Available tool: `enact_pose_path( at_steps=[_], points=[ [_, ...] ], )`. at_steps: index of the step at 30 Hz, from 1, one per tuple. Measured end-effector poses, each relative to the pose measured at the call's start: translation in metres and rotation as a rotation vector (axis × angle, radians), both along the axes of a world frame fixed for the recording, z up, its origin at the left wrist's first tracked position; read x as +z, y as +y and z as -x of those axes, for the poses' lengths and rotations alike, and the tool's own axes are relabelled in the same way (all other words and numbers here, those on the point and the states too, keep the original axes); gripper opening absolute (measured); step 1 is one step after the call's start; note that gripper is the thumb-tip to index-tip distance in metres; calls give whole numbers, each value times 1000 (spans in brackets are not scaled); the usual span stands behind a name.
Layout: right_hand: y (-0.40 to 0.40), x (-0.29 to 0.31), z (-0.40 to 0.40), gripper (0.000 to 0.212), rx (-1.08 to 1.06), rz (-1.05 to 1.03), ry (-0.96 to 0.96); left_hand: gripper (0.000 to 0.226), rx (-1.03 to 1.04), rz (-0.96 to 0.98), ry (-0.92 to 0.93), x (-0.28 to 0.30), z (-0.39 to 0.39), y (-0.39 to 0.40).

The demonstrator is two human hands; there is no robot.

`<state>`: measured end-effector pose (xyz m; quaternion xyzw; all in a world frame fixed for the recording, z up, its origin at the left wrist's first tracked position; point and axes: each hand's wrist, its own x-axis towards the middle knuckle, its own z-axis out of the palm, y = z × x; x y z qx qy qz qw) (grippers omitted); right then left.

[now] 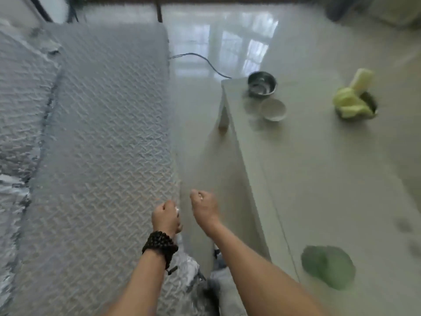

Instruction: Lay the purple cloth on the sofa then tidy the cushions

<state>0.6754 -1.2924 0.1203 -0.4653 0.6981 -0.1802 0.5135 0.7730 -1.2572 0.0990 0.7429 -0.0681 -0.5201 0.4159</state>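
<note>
A: Two fists, left hand (165, 215) and right hand (205, 207), curl at the cloth (102, 137) edge; we cannot tell their grip

B: We log cloth covering the sofa (20, 92) seat

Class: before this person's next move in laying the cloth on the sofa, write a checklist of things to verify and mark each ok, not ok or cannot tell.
1. Cloth spread along the sofa seat: ok.
2. Front edge hangs straight: cannot tell, blurred.
3. Left hand gripping the cloth edge: cannot tell; it is curled at the edge.
4. Right hand holds something: cannot tell; curled too.
5. Cushions tidied: cannot tell; none clearly seen.
6. Table stands apart from the sofa: ok.
</note>
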Motion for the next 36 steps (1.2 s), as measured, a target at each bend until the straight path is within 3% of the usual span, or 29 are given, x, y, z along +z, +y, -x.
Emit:
enact_pose_path(
  at_steps=[7,11,16,21,27,36],
  points=[
    [34,-11,249,39,-508,-52,121,34,-499,7,141,-5,224,-21],
    [85,-36,353,40,-732,-131,174,37,-682,-65,185,-16,335,5],
    [138,-68,441,30,-1081,-257,16,29,-786,-264,263,-48,442,50],
    [158,-102,489,16,-1148,-352,-176,30,-737,-383,181,-92,506,75],
    [161,-143,488,19,-1109,-371,-227,43,-719,-399,26,-130,524,79],
    [156,-152,489,32,-1163,-426,-331,43,-543,-549,172,-116,528,73]
  ],
)
